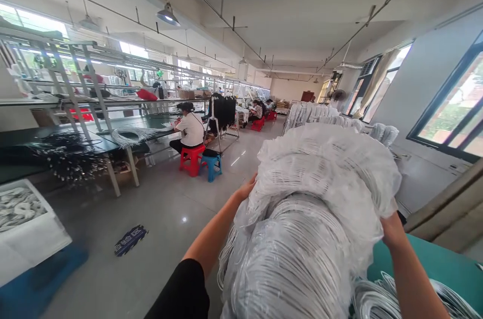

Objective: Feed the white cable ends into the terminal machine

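A big bundle of white cables, loosely wrapped in clear plastic film, fills the front of the head view. My left hand grips the far left side of the wrapped bundle; most of its fingers are hidden behind the film. On the opposite side, my right hand holds the bundle, its fingers mostly tucked out of sight under the plastic. Below my right arm, loose coils of white cable lie on a green tabletop.
Ahead hang more wrapped white bundles. To the left, a person in a white top sits on a red stool beside a blue stool. Black cables overhang a bench, and a white bin stands near left.
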The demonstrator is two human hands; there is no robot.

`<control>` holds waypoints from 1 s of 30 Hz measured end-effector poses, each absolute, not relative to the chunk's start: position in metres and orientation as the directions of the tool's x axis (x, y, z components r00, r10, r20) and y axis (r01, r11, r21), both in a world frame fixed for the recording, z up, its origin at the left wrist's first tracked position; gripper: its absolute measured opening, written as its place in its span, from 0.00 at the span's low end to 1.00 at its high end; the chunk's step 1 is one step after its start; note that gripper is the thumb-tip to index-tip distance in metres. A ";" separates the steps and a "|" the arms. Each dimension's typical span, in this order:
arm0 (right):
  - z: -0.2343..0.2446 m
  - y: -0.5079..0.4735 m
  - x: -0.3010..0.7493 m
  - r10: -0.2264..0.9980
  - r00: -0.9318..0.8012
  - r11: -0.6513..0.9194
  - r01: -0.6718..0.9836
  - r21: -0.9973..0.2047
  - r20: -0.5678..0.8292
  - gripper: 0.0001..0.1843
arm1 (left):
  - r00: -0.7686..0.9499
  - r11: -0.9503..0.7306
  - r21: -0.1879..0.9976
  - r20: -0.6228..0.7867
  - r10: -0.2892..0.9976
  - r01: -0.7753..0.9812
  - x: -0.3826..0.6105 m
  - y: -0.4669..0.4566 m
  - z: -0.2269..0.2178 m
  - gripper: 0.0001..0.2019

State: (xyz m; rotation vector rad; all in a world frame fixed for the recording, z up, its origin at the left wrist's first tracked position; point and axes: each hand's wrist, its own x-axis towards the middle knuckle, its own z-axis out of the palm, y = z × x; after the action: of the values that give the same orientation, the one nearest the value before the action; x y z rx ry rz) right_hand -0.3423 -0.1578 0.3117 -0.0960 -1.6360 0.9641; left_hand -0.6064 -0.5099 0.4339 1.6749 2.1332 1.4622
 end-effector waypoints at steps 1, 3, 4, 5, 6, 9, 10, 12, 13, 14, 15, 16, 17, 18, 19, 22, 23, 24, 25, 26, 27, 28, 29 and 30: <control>0.310 -0.156 -0.344 0.546 -0.311 0.664 -0.405 -0.628 0.778 0.48 | -0.417 -0.037 0.691 0.478 0.773 0.722 -0.608 -0.508 0.430 0.30; 0.305 -0.154 -0.347 0.595 -0.284 0.678 -0.324 -0.659 0.752 0.47 | -0.438 -0.030 0.696 0.484 0.757 0.718 -0.609 -0.506 0.425 0.29; 0.302 -0.153 -0.349 0.629 -0.271 0.677 -0.271 -0.684 0.729 0.46 | -0.445 -0.029 0.696 0.490 0.749 0.717 -0.610 -0.504 0.424 0.29; 0.299 -0.152 -0.350 0.665 -0.257 0.667 -0.218 -0.713 0.701 0.45 | -0.452 -0.029 0.696 0.498 0.740 0.718 -0.610 -0.503 0.424 0.28; 0.297 -0.152 -0.351 0.700 -0.246 0.651 -0.168 -0.741 0.671 0.45 | -0.459 -0.029 0.694 0.506 0.730 0.719 -0.609 -0.501 0.425 0.26; 0.297 -0.154 -0.350 0.775 -0.227 0.595 -0.050 -0.802 0.589 0.45 | -0.484 -0.025 0.693 0.529 0.697 0.721 -0.603 -0.495 0.430 0.22; 0.300 -0.156 -0.347 0.786 -0.227 0.585 -0.027 -0.810 0.575 0.45 | -0.498 -0.018 0.696 0.532 0.685 0.718 -0.601 -0.493 0.432 0.21; 0.308 -0.164 -0.340 0.796 -0.240 0.572 -0.002 -0.820 0.556 0.43 | -0.533 0.005 0.708 0.526 0.663 0.706 -0.596 -0.492 0.435 0.20; 0.313 -0.168 -0.335 0.799 -0.256 0.563 0.004 -0.826 0.544 0.42 | -0.552 0.020 0.716 0.520 0.652 0.698 -0.593 -0.494 0.436 0.20; 0.317 -0.174 -0.329 0.806 -0.271 0.550 0.012 -0.835 0.526 0.41 | -0.568 0.033 0.723 0.513 0.643 0.690 -0.591 -0.496 0.437 0.21; 0.321 -0.179 -0.322 0.816 -0.270 0.534 0.013 -0.845 0.511 0.41 | -0.583 0.044 0.729 0.508 0.635 0.683 -0.588 -0.500 0.438 0.22; 0.323 -0.186 -0.315 0.820 -0.283 0.520 0.007 -0.854 0.497 0.41 | -0.595 0.056 0.733 0.502 0.628 0.678 -0.584 -0.506 0.439 0.22; 0.325 -0.193 -0.306 0.823 -0.290 0.508 -0.007 -0.862 0.488 0.41 | -0.601 0.067 0.735 0.495 0.628 0.675 -0.580 -0.512 0.441 0.23; 0.326 -0.200 -0.297 0.831 -0.290 0.489 -0.025 -0.872 0.474 0.39 | -0.611 0.086 0.733 0.490 0.621 0.675 -0.576 -0.519 0.443 0.23; 0.326 -0.208 -0.288 0.836 -0.298 0.468 -0.051 -0.882 0.461 0.38 | -0.628 0.122 0.723 0.488 0.606 0.680 -0.570 -0.526 0.446 0.22; 0.329 -0.234 -0.259 0.860 -0.312 0.366 -0.172 -0.915 0.403 0.34 | -0.648 0.181 0.691 0.507 0.569 0.700 -0.549 -0.549 0.458 0.23; 0.331 -0.243 -0.249 0.869 -0.329 0.315 -0.210 -0.925 0.371 0.34 | -0.639 0.183 0.676 0.520 0.568 0.713 -0.541 -0.555 0.464 0.23; 0.335 -0.252 -0.241 0.877 -0.350 0.254 -0.244 -0.936 0.330 0.33 | -0.634 0.185 0.665 0.534 0.560 0.723 -0.533 -0.562 0.469 0.23; 0.339 -0.260 -0.233 0.881 -0.378 0.187 -0.273 -0.944 0.284 0.32 | -0.631 0.186 0.658 0.541 0.556 0.729 -0.526 -0.568 0.475 0.24; 0.343 -0.267 -0.225 0.881 -0.410 0.118 -0.296 -0.948 0.237 0.30 | -0.627 0.185 0.657 0.540 0.561 0.731 -0.518 -0.574 0.481 0.24; 0.348 -0.272 -0.219 0.877 -0.436 0.059 -0.316 -0.947 0.200 0.29 | -0.625 0.181 0.662 0.529 0.574 0.727 -0.511 -0.580 0.487 0.25; 0.352 -0.277 -0.213 0.875 -0.452 0.013 -0.334 -0.942 0.172 0.28 | -0.626 0.175 0.675 0.514 0.586 0.717 -0.503 -0.586 0.491 0.26; 0.355 -0.281 -0.209 0.872 -0.466 -0.022 -0.349 -0.937 0.153 0.28 | -0.632 0.165 0.694 0.497 0.595 0.701 -0.496 -0.592 0.495 0.28; 0.356 -0.283 -0.205 0.870 -0.471 -0.041 -0.365 -0.930 0.146 0.28 | -0.644 0.152 0.718 0.484 0.592 0.680 -0.489 -0.598 0.498 0.29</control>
State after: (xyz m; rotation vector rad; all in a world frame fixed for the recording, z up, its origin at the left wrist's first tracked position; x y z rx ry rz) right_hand -0.2052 -0.2834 0.3564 -0.5965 -1.2904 1.6772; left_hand -0.4891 -0.5979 0.4982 1.3560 2.4499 1.6095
